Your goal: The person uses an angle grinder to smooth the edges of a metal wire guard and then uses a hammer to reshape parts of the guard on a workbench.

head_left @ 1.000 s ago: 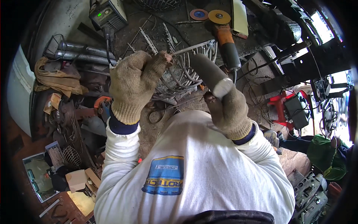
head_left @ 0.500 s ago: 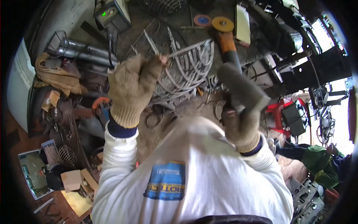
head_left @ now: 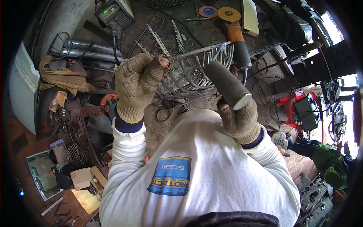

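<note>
My left hand (head_left: 141, 81), in a knitted tan glove with bare fingertips poking through, is closed round the near end of a thin metal rod (head_left: 198, 50). The rod slants away to the right, its far end beside an orange and black angle grinder (head_left: 241, 51). Beneath it lie several curved grey metal bars (head_left: 185, 81), joined like a basket. My right hand (head_left: 241, 120), gloved alike, is closed at a thick dark metal cylinder (head_left: 228, 84) with a flat pale end. The cylinder hangs over the bars' right side; any handle under it is hidden.
A yellow disc (head_left: 229, 14) and a pink-blue disc (head_left: 208, 11) lie at the back. A machine with a green display (head_left: 115, 13) stands at the back left, near metal tubes (head_left: 92, 50). Another person (head_left: 325, 160) is at the right, near a red stool (head_left: 289, 113).
The metal cylinder in my right hand has swung left over the bars. The bars now sit lower and show differently under the rod. My left hand keeps its hold on the rod.
</note>
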`<act>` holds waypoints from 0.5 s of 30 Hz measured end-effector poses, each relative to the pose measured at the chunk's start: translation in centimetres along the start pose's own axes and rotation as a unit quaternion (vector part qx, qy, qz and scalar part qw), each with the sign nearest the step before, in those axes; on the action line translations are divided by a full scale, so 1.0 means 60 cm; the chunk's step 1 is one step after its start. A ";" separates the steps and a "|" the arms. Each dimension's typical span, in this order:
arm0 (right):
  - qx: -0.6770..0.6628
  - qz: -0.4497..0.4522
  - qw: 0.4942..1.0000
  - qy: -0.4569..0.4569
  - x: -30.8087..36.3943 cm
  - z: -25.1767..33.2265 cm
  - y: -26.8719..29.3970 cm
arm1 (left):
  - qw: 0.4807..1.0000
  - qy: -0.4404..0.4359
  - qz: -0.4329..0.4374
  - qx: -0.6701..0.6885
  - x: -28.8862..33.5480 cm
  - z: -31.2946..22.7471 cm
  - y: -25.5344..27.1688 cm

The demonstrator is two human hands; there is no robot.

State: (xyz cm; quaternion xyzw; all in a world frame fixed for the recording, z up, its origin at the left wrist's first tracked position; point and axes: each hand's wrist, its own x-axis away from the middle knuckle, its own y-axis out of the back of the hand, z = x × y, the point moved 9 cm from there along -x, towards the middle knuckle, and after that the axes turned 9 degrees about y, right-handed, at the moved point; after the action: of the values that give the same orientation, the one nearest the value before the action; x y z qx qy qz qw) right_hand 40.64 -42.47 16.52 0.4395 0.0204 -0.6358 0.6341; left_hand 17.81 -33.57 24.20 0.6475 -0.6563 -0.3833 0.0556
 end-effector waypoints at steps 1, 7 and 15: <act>0.023 0.018 1.000 0.003 0.005 -0.003 -0.006 | 1.000 0.000 0.001 0.001 0.000 -0.008 -0.001; 0.027 0.051 0.996 -0.065 -0.019 0.003 0.004 | 0.995 -0.001 -0.002 -0.098 0.001 -0.041 -0.020; -0.303 -0.108 0.947 0.015 -0.028 0.025 0.073 | 0.985 -0.058 -0.066 -0.152 -0.010 -0.048 -0.030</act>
State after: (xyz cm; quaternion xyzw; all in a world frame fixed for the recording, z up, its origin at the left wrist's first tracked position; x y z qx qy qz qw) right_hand 43.12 -42.85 20.74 0.2315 0.2691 -0.6577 0.6644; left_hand 21.01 -34.04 25.40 0.6503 -0.5484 -0.5180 0.0894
